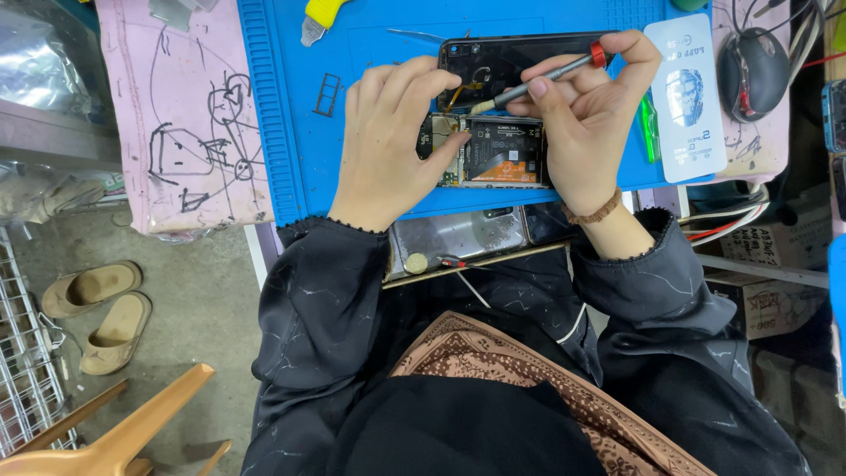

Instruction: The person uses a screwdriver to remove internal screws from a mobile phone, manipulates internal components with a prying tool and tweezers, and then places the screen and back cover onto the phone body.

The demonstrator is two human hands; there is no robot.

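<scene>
An opened phone (502, 154) lies on the blue work mat (291, 132), its circuit board and orange-labelled battery showing. My left hand (392, 141) rests on the phone's left end and grips it. My right hand (586, 115) holds a metal screwdriver (546, 75) with a red cap, its tip angled down-left at the phone's upper edge. The detached black back cover (507, 57) lies just beyond the phone, partly behind my fingers.
A white packaged screen protector (687, 97) lies right of the mat and a black mouse (749, 70) beyond it. A yellow tool (319, 16) lies at the mat's far edge. A metal tray (458, 238) sits below the table edge. Sandals (97, 308) lie on the floor.
</scene>
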